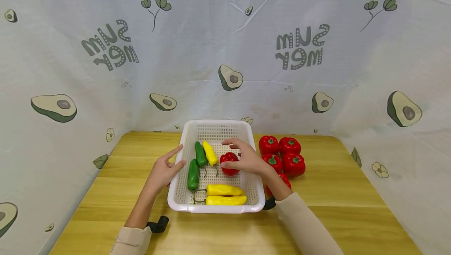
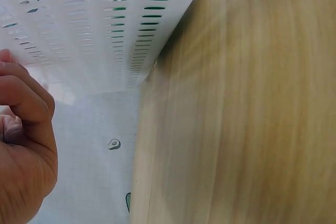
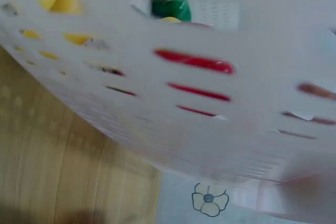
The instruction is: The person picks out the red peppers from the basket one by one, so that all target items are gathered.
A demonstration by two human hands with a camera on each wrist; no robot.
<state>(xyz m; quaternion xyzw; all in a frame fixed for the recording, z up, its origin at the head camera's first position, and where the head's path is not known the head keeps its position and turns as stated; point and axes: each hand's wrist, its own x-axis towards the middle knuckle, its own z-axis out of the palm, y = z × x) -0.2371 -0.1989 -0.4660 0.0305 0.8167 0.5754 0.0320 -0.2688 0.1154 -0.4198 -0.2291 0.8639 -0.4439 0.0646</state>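
Observation:
A white plastic basket (image 1: 216, 208) with slotted sides stands on the table. My left hand (image 1: 163, 170) is at its left rim, thumb and index finger spread apart, the other fingers loosely bent. Over the basket's right side reaches my right hand (image 1: 249, 160), its fingers parted above a red bell pepper (image 1: 230, 172). The thumb overlaps this pepper; whether it touches cannot be told. Also in the basket are two green peppers, one upper (image 1: 201, 154) and one lower (image 1: 193, 175), and three long yellow peppers (image 1: 225, 190). Through the slots, the right wrist view shows the red pepper (image 3: 194, 61).
Several red bell peppers (image 1: 294, 165) cluster right of the basket, partly behind my right forearm. The wooden table (image 1: 327, 223) ends at a pale curtain (image 1: 197, 98) with avocado prints. Black wrist mounts (image 1: 158, 224) show at my sleeves.

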